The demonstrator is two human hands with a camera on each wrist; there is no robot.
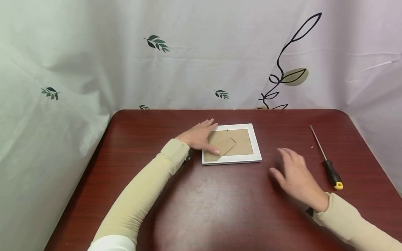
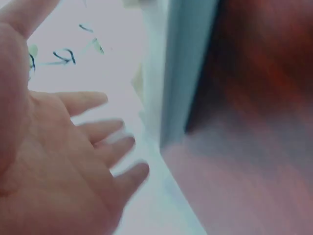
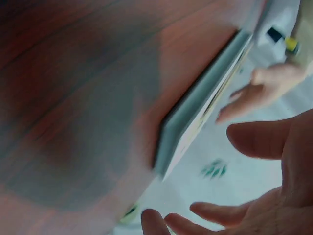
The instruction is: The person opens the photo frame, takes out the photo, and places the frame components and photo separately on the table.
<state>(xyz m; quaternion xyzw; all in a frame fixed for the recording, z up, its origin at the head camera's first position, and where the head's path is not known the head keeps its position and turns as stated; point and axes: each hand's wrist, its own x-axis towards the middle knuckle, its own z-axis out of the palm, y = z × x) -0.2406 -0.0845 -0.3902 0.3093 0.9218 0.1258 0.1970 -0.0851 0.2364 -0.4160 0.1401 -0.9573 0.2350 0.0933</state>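
Note:
A white picture frame (image 1: pixel 256 143) lies face down on the table, its brown backing board (image 1: pixel 243 146) and flap stand (image 1: pixel 223 143) facing up. Over the frame's left end is my left hand (image 1: pixel 199 136), fingers spread and straight, thumb across the lower part of the stand. In the left wrist view the frame's edge (image 2: pixel 183 73) runs beside the spread left fingers. My right hand (image 1: pixel 296 176) hovers to the right of the frame, fingers loosely bent, holding nothing. The right wrist view shows the frame's side (image 3: pixel 195 105) a short way beyond the right fingertips.
A screwdriver (image 1: pixel 330 170) with a black and yellow handle lies right of my right hand, its shaft pointing to the back. The dark red wooden table (image 1: pixel 150 129) ends at a white curtain (image 1: pixel 188 69) with leaf prints behind.

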